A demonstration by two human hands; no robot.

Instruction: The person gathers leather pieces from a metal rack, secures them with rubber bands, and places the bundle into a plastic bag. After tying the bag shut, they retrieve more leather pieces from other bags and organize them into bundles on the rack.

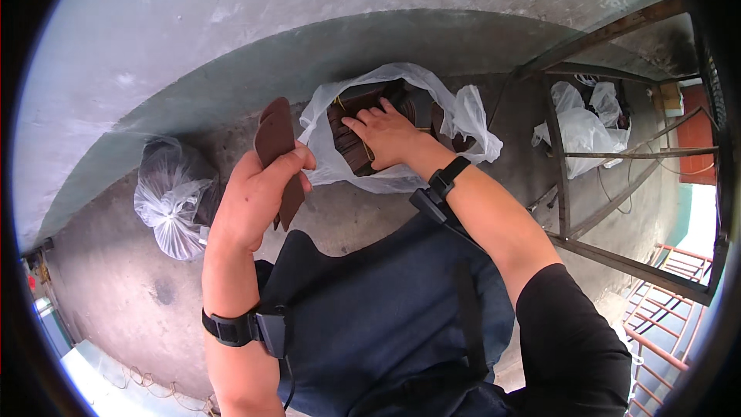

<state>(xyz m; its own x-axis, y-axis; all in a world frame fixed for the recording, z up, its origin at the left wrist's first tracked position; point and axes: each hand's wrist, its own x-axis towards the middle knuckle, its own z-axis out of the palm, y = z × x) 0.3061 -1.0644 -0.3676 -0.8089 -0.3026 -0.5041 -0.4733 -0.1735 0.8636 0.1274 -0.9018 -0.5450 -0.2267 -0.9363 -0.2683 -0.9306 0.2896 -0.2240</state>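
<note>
My left hand [261, 189] is closed around a few flat brown pieces with rounded ends [276, 135], held upright to the left of an opened white plastic bag [401, 71]. Inside that bag lie stacked brown pieces [349, 147], some with a yellow tie around them. My right hand [390, 135] reaches into the bag, fingers stretched out and spread over the stack, palm down. What lies directly beneath its palm is hidden.
A knotted clear plastic bag with dark contents [174, 201] sits on the floor at left. To the right stands a rusty metal frame [562, 162], with more white plastic bags [583, 131] behind it. A grey-and-white wall [309, 46] rises beyond the opened bag.
</note>
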